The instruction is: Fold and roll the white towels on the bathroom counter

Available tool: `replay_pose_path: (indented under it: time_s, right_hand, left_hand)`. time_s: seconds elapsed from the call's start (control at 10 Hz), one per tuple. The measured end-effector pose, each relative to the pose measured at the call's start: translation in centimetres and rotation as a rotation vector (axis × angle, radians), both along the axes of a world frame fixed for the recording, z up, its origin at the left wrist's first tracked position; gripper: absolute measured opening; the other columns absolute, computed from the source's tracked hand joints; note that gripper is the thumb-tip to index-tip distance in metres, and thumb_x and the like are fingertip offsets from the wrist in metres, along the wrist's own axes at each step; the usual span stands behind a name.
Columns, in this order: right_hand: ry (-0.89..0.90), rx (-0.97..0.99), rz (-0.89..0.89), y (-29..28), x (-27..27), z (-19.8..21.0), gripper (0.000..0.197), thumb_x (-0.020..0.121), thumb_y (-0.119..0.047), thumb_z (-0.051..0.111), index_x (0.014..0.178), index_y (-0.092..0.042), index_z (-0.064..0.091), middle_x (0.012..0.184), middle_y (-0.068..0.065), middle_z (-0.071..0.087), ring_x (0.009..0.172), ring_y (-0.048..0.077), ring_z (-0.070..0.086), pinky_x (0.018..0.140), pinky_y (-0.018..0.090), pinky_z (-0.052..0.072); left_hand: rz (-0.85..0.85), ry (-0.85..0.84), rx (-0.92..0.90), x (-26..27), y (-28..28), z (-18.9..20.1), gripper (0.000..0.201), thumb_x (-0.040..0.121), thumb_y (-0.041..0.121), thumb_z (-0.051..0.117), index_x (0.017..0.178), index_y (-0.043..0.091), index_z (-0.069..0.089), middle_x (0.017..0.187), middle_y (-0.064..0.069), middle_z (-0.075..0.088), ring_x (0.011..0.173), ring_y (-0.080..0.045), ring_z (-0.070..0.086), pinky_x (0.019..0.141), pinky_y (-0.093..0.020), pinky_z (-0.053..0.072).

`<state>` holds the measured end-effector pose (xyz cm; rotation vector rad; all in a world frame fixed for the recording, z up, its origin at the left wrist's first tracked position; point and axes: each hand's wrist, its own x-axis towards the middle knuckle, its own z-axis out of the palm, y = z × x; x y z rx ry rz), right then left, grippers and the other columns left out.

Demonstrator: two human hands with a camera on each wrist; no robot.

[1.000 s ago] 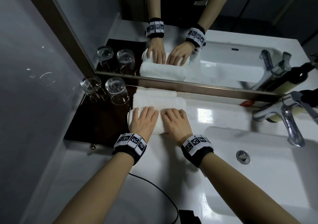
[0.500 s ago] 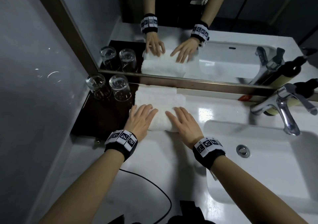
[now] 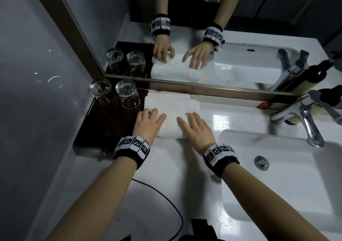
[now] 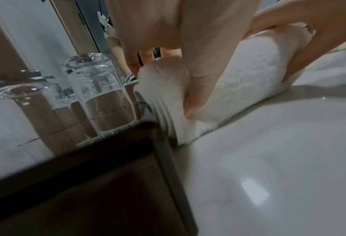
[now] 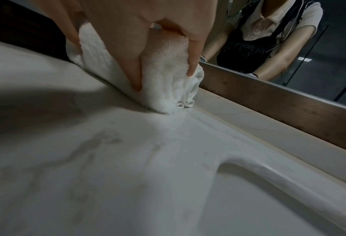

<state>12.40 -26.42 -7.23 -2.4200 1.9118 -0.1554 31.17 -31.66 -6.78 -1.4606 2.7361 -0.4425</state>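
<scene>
Both hands (image 3: 148, 124) flat, pressing towel roll (image 3: 172, 127)

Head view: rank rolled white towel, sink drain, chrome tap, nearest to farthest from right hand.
From the right hand:
1. Rolled white towel, under its fingers, to its left.
2. Round metal sink drain, in the basin, to its right.
3. Chrome tap, far right, by the mirror.

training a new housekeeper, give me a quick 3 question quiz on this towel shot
1. True or false: both hands are on the rolled towel.
2. How many glasses stand on the dark tray?
3. The faucet is nearer which hand: A) left hand B) right hand?

Key: 1 true. 2 two, upside down. 3 B.
</scene>
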Motion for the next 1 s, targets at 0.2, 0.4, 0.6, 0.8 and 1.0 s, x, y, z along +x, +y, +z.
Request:
replay_pose_path:
  time_s: [0.2,0.4,0.6,0.8,1.0]
  right_hand:
    - [0.039,0.088,-0.046,1.0,0.0,-0.6,0.062,0.091,-0.006,0.038,0.147,-0.021,0.017,0.152,0.014,0.020,0.142,0.033,0.014,0.111,0.049,0.023]
    - [0.065,0.083,-0.052,2.4,0.4,-0.7,0.069,0.090,-0.030,0.053,0.148,-0.025,0.015,0.157,0.011,0.010,0.145,0.033,0.005,0.114,0.055,0.012]
    - [-0.012,0.048,-0.050,4.5,0.5,-0.4,0.074,0.079,-0.008,0.054,0.146,-0.021,0.026,0.156,0.014,0.018,0.145,0.036,0.011,0.114,0.056,0.011]
    - [-0.083,0.037,-0.101,6.3,0.6,-0.4,0.075,0.076,-0.003,0.053,0.146,-0.020,0.029,0.156,0.013,0.019,0.145,0.034,0.011,0.115,0.053,0.010]
    - [-0.188,-0.045,-0.206,8.8,0.5,-0.5,0.073,0.070,-0.001,0.058,0.140,-0.015,0.041,0.150,0.013,0.033,0.141,0.035,0.025,0.113,0.050,0.023]
  left_hand:
    - [0.022,-0.036,0.061,0.4,1.0,0.2,0.053,0.062,0.008,0.066,0.110,0.027,0.056,0.109,0.001,0.061,0.092,-0.022,0.059,0.076,-0.033,0.049]
    - [0.061,0.008,0.103,1.0,3.0,0.2,0.063,0.059,0.008,0.069,0.119,0.021,0.056,0.128,-0.004,0.057,0.117,-0.025,0.055,0.096,-0.045,0.044]
    - [0.079,0.013,0.118,1.6,4.5,0.4,0.070,0.067,0.009,0.062,0.135,0.019,0.046,0.144,-0.006,0.043,0.131,-0.024,0.043,0.106,-0.049,0.033]
    - [0.065,0.061,0.139,2.5,6.1,0.2,0.075,0.069,0.005,0.058,0.140,0.017,0.039,0.148,-0.007,0.037,0.134,-0.025,0.039,0.108,-0.049,0.031]
    - [-0.003,0.192,0.182,3.4,8.5,0.1,0.064,0.066,0.007,0.060,0.129,0.015,0.051,0.138,-0.005,0.048,0.122,-0.025,0.051,0.104,-0.041,0.037]
